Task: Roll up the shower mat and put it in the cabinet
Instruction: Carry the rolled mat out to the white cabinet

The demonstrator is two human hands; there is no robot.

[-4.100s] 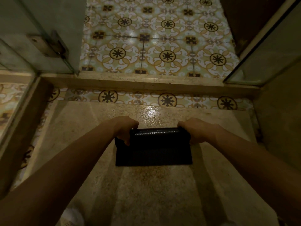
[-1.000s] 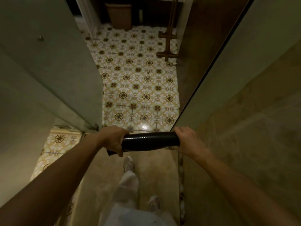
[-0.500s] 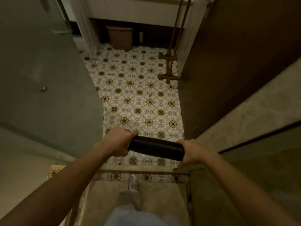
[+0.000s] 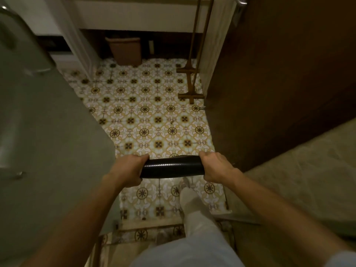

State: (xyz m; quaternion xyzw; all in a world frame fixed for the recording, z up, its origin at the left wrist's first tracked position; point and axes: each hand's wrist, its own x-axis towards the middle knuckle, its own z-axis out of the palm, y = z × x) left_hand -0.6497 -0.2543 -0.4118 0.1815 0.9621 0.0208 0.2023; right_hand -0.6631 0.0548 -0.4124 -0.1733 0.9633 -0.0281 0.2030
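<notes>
The black shower mat (image 4: 171, 166) is rolled into a tight tube and held level in front of me, above the patterned floor tiles (image 4: 146, 120). My left hand (image 4: 128, 170) grips its left end and my right hand (image 4: 215, 167) grips its right end. My white-trousered leg (image 4: 194, 207) steps over the shower threshold (image 4: 146, 224) below the roll. No cabinet is clearly identifiable; a dark wooden panel (image 4: 279, 83) stands on the right.
A glass shower door (image 4: 48, 132) stands open on the left. A brown waste bin (image 4: 125, 50) sits at the far end under a white counter (image 4: 134, 20). A wooden stand (image 4: 189, 83) rises at the far right. A stone wall (image 4: 308, 170) is at right.
The mat went from being rolled on the shower floor to being carried as a full roll. Over the last second I have moved forward out of the shower, one leg crossing the threshold.
</notes>
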